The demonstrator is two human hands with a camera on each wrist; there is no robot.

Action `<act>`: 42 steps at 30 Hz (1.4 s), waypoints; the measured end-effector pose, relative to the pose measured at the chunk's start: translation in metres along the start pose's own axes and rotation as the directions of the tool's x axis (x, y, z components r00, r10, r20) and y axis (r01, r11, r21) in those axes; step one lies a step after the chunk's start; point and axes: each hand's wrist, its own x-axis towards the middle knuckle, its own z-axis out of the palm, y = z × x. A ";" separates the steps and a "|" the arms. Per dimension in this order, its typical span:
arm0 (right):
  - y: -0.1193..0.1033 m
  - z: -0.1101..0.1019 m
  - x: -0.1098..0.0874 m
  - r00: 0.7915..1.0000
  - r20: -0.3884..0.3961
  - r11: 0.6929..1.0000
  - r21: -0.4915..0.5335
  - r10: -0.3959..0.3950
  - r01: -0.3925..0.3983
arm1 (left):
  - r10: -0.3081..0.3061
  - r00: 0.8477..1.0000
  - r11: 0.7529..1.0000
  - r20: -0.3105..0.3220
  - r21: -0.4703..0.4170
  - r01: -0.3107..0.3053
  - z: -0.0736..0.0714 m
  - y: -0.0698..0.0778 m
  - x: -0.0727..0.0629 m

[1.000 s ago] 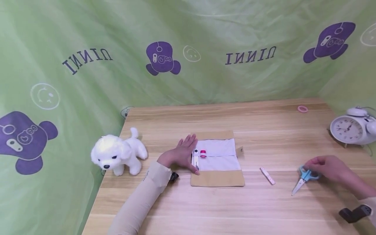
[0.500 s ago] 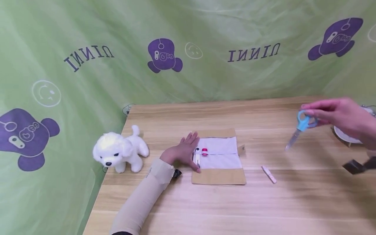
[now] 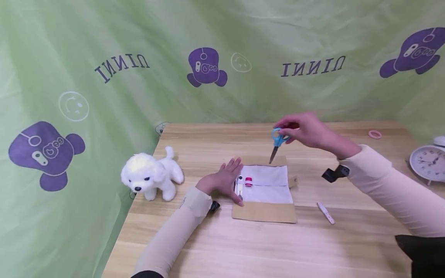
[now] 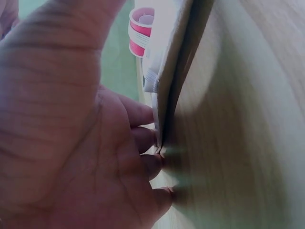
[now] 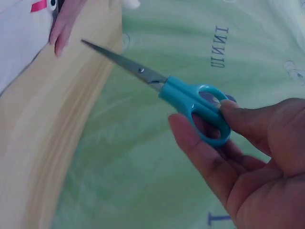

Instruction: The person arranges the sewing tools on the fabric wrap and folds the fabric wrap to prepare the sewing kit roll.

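Observation:
My right hand pinches the blue handles of a pair of scissors in the air above the far edge of a tan cloth pouch. The scissors' blades are closed, pointing down and toward the pouch. My left hand rests with spread fingers on the pouch's left edge; in the left wrist view its fingertips touch that edge and the table. On the pouch's white lining lie a slim white tool, partly behind the left hand, and a red and white spool.
A pink and white strip lies right of the pouch. At the back right are a pink ring and a white alarm clock. A white plush dog stands at the left. Green fabric hangs behind the wooden table.
My right hand has lifted the scissors off the table at the right and carried them left, over the pouch's far edge. The left hand stays on the pouch's left edge.

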 end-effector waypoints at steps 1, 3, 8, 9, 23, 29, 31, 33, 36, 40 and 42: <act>0.001 0.004 0.004 1.000 0.015 1.000 0.015 -0.011 0.011 | -0.002 1.000 1.000 0.000 0.002 0.002 0.001 -0.001 0.001; 0.002 0.011 0.013 0.999 0.046 0.999 0.050 -0.023 0.020 | -0.009 1.000 1.000 0.001 0.004 0.009 0.001 -0.002 0.002; 0.015 0.031 0.032 0.994 0.108 0.994 0.109 -0.002 -0.010 | -0.012 1.000 1.000 0.000 0.002 0.012 -0.001 -0.003 0.001; 0.020 0.037 0.035 0.993 0.117 0.992 0.121 0.010 -0.024 | -0.011 1.000 1.000 0.001 -0.006 0.011 -0.002 -0.003 0.001; 0.065 0.077 0.054 0.964 0.198 0.963 0.165 0.177 -0.210 | -0.012 1.000 1.000 0.024 -0.029 0.012 -0.003 0.002 0.000; 0.076 0.089 0.056 0.954 0.195 0.949 0.173 0.229 -0.263 | -0.013 1.000 1.000 0.014 -0.011 0.013 -0.004 0.004 -0.001; 0.078 0.091 0.057 0.952 0.193 0.946 0.180 0.236 -0.271 | -0.009 1.000 1.000 0.009 -0.005 0.009 -0.004 0.004 0.000; 0.080 0.092 0.058 0.950 0.199 0.942 0.186 0.242 -0.279 | -0.006 1.000 1.000 0.006 0.001 0.006 -0.003 0.003 0.000; 0.081 0.092 0.059 0.942 0.218 0.932 0.204 0.256 -0.300 | -0.007 1.000 1.000 0.007 0.002 0.007 -0.003 0.002 0.001; 0.085 0.096 0.061 0.919 0.275 0.908 0.231 0.283 -0.349 | -0.015 1.000 1.000 0.012 -0.002 0.015 -0.003 0.003 0.001; 0.089 0.099 0.061 0.901 0.316 0.898 0.227 0.298 -0.377 | -0.018 1.000 1.000 0.015 -0.014 0.018 -0.004 0.004 0.000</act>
